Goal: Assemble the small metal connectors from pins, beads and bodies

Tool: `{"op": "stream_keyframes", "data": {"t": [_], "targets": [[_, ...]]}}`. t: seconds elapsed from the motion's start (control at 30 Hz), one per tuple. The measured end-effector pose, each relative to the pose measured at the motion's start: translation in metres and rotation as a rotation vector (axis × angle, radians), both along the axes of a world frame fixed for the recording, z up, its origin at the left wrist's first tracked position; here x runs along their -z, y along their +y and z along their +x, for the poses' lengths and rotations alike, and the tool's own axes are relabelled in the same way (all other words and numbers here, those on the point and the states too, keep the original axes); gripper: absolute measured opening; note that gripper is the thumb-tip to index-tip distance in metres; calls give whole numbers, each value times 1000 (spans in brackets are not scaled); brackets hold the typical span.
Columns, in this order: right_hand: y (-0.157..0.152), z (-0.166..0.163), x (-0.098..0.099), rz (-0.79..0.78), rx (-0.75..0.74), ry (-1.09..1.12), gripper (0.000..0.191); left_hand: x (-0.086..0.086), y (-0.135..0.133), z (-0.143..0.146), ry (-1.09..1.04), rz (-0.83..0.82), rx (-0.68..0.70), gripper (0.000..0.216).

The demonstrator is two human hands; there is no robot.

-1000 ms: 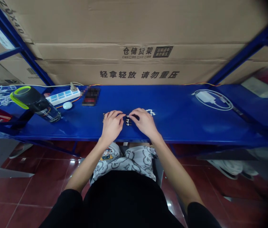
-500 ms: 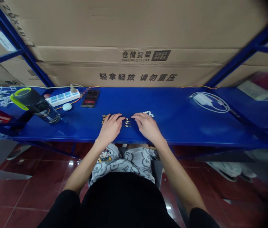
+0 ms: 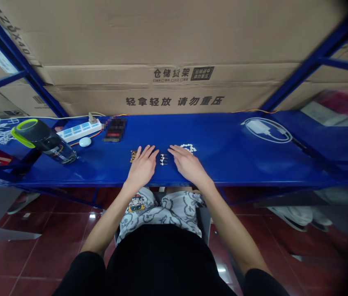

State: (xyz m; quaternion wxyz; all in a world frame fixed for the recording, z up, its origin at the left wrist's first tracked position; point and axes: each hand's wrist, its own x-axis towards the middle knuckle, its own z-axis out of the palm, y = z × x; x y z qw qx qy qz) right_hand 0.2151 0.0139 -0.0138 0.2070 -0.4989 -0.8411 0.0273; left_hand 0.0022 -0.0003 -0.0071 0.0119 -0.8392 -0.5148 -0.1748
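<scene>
My left hand (image 3: 142,165) lies palm down on the blue shelf top (image 3: 223,160), fingers stretched out and holding nothing. Beside and partly under it is a cluster of small brass-coloured pieces (image 3: 133,156), like screws or nails. My right hand (image 3: 190,165) also rests palm down with its fingers extended and nothing in them. Just past its fingers are small white pieces (image 3: 189,146), too small to name surely. Between both hands sits a short column of small white pieces with brass-coloured shafts (image 3: 163,159), their shafts pointing right.
To the left stand a dark water bottle (image 3: 46,142), a white power strip (image 3: 79,131), a small white oval object (image 3: 84,142) and a blurred-out dark item (image 3: 115,130). A coiled white cable with charger (image 3: 261,128) lies right. Behind is a large cardboard box (image 3: 174,41).
The fingers of both hands have straightened and flattened onto the shelf top. More of the white pieces shows beyond my right hand. The view has shifted slightly.
</scene>
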Motion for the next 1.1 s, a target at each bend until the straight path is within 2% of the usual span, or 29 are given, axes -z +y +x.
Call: {"op": "stream_keyframes", "data": {"t": [0.13, 0.37, 0.73, 1.1], "targets": [[1, 1, 0, -1, -31, 1, 50, 0, 0, 0, 16, -16, 11, 46], [0, -2, -1, 50, 24, -15, 45, -1, -3, 0, 6, 7, -38, 45], [-3, -4, -3, 124, 19, 18, 43, -1, -3, 0, -8, -30, -38, 47], [-2, -5, -5, 88, 7, 14, 40, -1, -2, 2, -37, -49, -80, 45]]}}
